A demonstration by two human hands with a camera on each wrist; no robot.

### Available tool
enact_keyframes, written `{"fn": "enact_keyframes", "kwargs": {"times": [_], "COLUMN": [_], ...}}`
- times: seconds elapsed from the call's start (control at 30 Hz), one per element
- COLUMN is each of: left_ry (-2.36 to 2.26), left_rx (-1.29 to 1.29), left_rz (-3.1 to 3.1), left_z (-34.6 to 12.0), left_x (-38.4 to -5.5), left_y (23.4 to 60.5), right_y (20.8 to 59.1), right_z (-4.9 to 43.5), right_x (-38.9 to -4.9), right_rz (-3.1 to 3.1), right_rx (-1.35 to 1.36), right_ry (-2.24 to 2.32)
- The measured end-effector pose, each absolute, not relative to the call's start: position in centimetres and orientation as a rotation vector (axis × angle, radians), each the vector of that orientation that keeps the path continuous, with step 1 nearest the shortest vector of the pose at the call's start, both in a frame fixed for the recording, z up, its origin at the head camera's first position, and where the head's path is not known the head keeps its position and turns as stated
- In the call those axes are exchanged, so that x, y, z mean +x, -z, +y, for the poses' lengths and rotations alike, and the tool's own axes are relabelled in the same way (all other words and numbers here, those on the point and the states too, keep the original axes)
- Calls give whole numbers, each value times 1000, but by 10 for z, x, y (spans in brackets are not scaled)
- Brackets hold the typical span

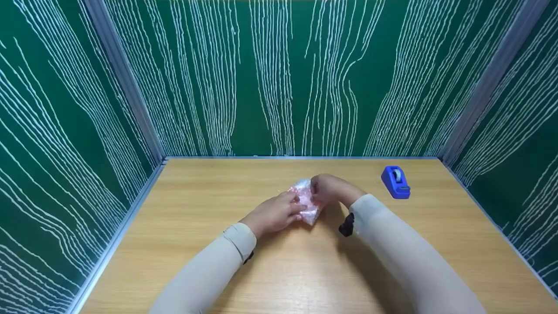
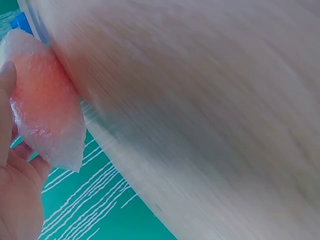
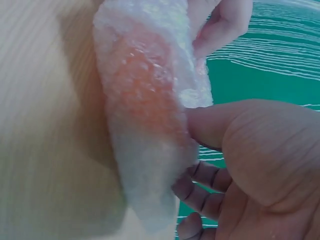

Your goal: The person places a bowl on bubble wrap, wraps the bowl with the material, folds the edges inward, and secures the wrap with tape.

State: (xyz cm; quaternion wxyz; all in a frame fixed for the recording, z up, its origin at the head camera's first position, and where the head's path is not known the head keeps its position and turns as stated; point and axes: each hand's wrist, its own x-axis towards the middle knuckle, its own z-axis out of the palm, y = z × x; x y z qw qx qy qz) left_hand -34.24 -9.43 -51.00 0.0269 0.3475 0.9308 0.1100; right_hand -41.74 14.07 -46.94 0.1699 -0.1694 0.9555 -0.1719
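Observation:
A bubble-wrapped bundle (image 1: 308,206) lies between the two hands over the middle of the table. Something orange-pink shows through the clear wrap, its kind hidden by the bubbles. On the near left side, the left hand (image 1: 275,213) holds the bundle, with thumb and fingers on opposite sides in the left wrist view. The right hand (image 1: 333,189) grips it from the right; its thumb presses the wrap (image 3: 145,95) while the fingers curl behind. In the left wrist view the bundle (image 2: 47,95) tapers to a loose flap of wrap.
A blue tape dispenser (image 1: 396,182) with a roll of tape stands at the back right of the wooden table (image 1: 209,187). Green panels (image 1: 244,87) with white wavy lines enclose the table at the back and both sides, joined by grey posts.

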Motion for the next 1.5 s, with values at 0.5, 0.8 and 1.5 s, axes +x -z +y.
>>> {"fn": "enact_keyframes", "kwargs": {"times": [0.5, 0.8, 1.5], "left_ry": [-339, -356, -383], "left_rx": [1046, 1062, 1045], "left_rz": [2887, 2891, 2947], "left_z": [-101, -103, -117], "left_x": [-342, -343, -344], "left_y": [511, 511, 509], "right_y": [476, 481, 480], "right_z": [132, 130, 128], "right_x": [-413, -410, -404], "right_rz": [2670, 2709, 2803], "right_rx": [-295, -287, -323], "right_ry": [733, 761, 780]}}
